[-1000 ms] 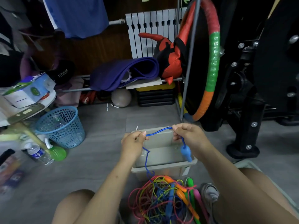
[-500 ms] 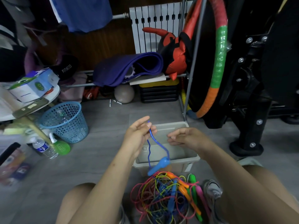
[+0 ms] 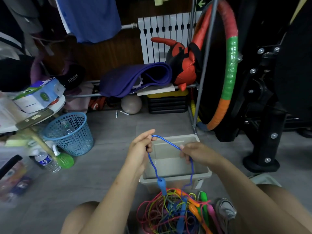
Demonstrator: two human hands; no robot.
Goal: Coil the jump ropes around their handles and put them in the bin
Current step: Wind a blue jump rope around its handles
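Both hands [image 3: 140, 150] pinch a thin blue rope [image 3: 166, 141], handle [image 3: 161, 184] dangling.

Your only view: head camera, wide-angle, looking forward and down from seated height. Hands close at centre; bin [image 3: 175, 179] on floor just beyond; radiator [image 3: 162, 31] far, at top.

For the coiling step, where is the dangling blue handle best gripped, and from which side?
Judging by its pose, round its thick middle, from the left. The blue handle hangs upright on the blue rope below the left hand, in front of the bin. The rope pile crowds its lower tip, and the right hand holds the other strand.
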